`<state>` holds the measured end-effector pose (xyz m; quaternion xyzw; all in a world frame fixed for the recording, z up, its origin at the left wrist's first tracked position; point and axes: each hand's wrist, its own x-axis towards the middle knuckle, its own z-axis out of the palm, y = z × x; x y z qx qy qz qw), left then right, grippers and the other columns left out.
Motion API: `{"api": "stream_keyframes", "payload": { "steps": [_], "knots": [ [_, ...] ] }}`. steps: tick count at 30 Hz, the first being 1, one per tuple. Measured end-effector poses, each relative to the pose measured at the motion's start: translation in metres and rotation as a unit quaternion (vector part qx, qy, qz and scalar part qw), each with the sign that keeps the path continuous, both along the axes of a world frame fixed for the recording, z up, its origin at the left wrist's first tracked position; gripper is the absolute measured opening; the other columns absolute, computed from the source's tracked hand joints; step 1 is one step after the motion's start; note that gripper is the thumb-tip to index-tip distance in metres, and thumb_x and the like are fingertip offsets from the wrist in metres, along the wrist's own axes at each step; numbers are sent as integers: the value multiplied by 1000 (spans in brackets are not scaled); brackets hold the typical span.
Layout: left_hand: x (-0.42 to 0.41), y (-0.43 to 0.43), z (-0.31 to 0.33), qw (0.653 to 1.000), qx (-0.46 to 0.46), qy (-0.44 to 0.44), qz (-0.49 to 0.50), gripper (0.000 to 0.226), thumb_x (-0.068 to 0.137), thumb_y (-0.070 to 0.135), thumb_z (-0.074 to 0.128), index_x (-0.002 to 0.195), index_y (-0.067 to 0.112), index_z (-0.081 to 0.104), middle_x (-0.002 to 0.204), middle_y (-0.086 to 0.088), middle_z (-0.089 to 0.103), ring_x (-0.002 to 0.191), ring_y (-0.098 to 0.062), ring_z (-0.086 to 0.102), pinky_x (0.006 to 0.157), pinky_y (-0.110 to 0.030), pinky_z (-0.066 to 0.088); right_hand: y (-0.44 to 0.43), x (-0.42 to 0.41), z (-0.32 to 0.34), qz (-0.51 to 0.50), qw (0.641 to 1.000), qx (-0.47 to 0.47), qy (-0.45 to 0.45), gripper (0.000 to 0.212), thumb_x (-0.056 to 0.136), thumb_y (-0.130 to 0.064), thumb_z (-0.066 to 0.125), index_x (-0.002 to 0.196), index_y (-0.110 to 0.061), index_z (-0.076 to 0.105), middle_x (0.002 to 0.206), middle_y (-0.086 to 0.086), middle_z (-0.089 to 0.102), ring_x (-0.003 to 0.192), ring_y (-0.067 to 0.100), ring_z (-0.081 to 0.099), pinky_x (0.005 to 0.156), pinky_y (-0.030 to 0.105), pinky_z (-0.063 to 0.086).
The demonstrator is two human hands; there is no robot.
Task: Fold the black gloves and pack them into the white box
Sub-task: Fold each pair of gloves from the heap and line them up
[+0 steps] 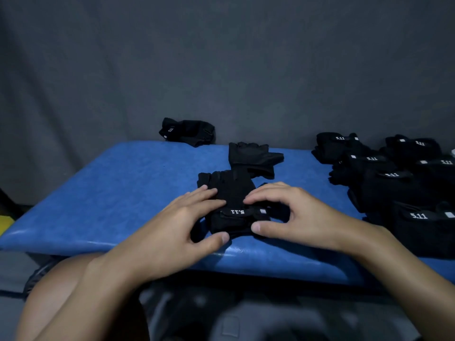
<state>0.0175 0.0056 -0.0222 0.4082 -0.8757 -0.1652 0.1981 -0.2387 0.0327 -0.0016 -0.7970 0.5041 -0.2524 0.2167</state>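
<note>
Near glove (231,193): black, fingerless, lying flat on the blue padded table (110,193) close to its front edge, cut-off finger ends pointing away from the person. Wrist strap faces up, white "5.11" print reading upside down from here, with a small pale tab at the strap's right end.

Left hand (177,225): fingers nearly straight, laid flat on the glove's left side; thumb against the cuff's near hem. Presses, does not grasp.

Right hand (295,212): fingers arched, tips down on the strap's right end, thumb at the near hem. The cuff is pinched between them.

Second glove (251,158): same type, lying just beyond the first, with its near end touching or overlapping it.

Third glove (187,131): bunched, alone at the table's far edge against the grey backdrop cloth (221,70), well apart from the other two.

Pile of gloves (394,185): right side of the table, black, overlapping. Six "5.11" strap prints can be counted; the number of gloves cannot be told, as the dark shapes merge.

Count: three single gloves, one pile, two hands.
</note>
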Motion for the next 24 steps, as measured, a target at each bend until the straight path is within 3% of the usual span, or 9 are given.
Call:
{"api": "stream_keyframes", "payload": {
  "steps": [7, 10, 13, 17, 24],
  "knots": [
    [-4, 1, -1, 997, -25, 65, -17, 64, 83, 66, 46, 137, 33, 56, 149, 24, 42, 141, 15, 22, 118, -20, 24, 2, 1, 2, -19, 998, -22, -47, 30, 82, -23, 78, 110, -28, 70, 107, -17, 66, 110, 2, 58, 100, 27, 44],
    [-6, 3, 1, 994, -50, 93, -24, 53, 87, 57, 51, 131, 28, 62, 136, 23, 53, 131, 11, 40, 111, -16, 33, 3, 0, 3, -24, 996, -36, -79, 22, 84, -21, 75, 104, -29, 71, 102, -17, 69, 104, 4, 62, 96, 28, 47],
    [-7, 6, 5, 992, -70, 96, -37, 46, 91, 51, 53, 127, 24, 63, 121, 22, 60, 117, 1, 55, 100, -24, 44, 6, 1, 4, -32, 994, -55, -93, 17, 86, -23, 73, 97, -34, 70, 98, -19, 69, 101, 3, 64, 95, 28, 48],
    [-8, 8, 8, 988, -78, 123, -43, 38, 91, 45, 56, 121, 23, 65, 110, 18, 63, 107, -4, 61, 89, -26, 48, 9, 4, 5, -34, 991, -73, -105, 15, 86, -21, 73, 95, -33, 71, 96, -19, 70, 100, 3, 65, 94, 28, 49],
    [-6, 8, 6, 991, -72, 101, -55, 37, 86, 46, 62, 115, 24, 67, 110, 21, 60, 108, -5, 60, 92, -27, 48, 9, 4, 2, -18, 994, -73, -78, 16, 84, -19, 76, 98, -26, 73, 97, -12, 69, 99, 9, 64, 91, 33, 49]
  ]
}}
